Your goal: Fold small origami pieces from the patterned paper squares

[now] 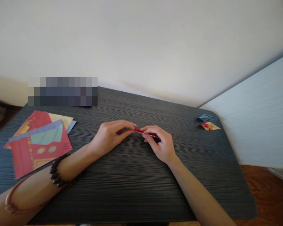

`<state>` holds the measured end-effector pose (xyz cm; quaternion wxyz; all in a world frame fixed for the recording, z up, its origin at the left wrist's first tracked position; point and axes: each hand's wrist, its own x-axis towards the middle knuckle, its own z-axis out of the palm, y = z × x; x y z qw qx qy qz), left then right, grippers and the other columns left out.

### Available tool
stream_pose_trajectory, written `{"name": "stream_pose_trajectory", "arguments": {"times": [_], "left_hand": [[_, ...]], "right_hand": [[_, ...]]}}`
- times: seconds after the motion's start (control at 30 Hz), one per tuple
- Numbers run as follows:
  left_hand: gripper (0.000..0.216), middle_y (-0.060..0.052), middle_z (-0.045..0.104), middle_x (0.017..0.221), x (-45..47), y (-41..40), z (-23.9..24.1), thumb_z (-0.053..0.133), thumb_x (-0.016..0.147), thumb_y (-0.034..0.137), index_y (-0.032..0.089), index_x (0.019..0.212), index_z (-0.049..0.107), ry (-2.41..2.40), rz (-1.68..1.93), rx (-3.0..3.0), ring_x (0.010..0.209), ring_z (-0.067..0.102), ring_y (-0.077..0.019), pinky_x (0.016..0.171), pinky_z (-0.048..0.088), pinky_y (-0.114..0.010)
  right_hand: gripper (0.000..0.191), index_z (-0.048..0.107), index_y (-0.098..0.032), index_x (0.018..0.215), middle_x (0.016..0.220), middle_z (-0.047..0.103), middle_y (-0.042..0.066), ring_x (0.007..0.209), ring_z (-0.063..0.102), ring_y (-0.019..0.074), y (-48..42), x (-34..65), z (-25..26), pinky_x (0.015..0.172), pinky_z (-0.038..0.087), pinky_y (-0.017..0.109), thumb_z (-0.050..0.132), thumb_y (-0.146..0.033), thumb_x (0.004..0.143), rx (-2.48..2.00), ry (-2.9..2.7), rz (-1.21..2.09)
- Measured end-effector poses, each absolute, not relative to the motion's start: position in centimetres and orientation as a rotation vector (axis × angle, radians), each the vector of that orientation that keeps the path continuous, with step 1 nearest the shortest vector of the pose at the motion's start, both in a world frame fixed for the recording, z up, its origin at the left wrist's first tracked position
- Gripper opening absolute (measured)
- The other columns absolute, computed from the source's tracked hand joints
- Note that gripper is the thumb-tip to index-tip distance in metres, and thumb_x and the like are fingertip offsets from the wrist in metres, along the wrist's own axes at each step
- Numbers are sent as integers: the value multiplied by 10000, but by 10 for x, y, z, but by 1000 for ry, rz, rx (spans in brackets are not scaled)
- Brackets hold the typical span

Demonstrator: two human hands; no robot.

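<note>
Both my hands meet at the middle of a dark striped table [132, 188]. My left hand [110, 135] and my right hand [160, 144] each pinch one end of a small folded red paper piece [139, 131], held low over the tabletop. The fingers of both hands are closed on it, and most of the paper is hidden between them. A dark bead bracelet and a thin bangle sit on my left forearm.
A stack of patterned red, teal and yellow paper sheets [39, 141] lies at the left of the table. Two small folded paper shapes, one blue [206, 118] and one orange [209, 126], rest near the far right corner. A white panel [261, 119] stands to the right.
</note>
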<state>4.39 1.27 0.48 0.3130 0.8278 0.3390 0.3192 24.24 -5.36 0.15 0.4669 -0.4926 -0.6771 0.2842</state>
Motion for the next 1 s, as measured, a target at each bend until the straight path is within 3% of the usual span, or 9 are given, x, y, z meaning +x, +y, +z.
{"name": "stream_pose_trajectory", "arguments": {"times": [0.17,0.43,0.77,1.0], "left_hand": [[123,-15,697,1060,45,13,8,569,863,257,196,909,665,898,819,2143,940,656,-146,823,521,-242],[162,-40,693,1065,48,14,7,572,853,295,181,931,657,960,706,1991,823,669,-156,705,545,-251],[165,-12,702,915,47,15,7,618,824,330,180,874,665,977,757,1943,552,595,-77,605,521,-210],[207,-4,690,879,48,13,7,665,785,358,177,883,648,1017,848,1804,585,635,-92,603,537,-208]], "right_hand": [[83,604,-216,941,1031,668,49,802,656,132,-54,243,0,685,553,276,560,-201,872,-1185,-1669,662],[129,594,-230,966,1052,652,46,942,633,140,-51,244,1,774,542,287,561,-151,869,-1108,-1789,490],[93,601,-215,936,998,663,37,866,637,135,-52,242,1,730,525,269,578,-174,856,-1221,-1742,487],[79,597,-206,938,941,673,29,826,628,131,-53,242,4,731,506,266,554,-196,871,-1281,-1744,511]]}}
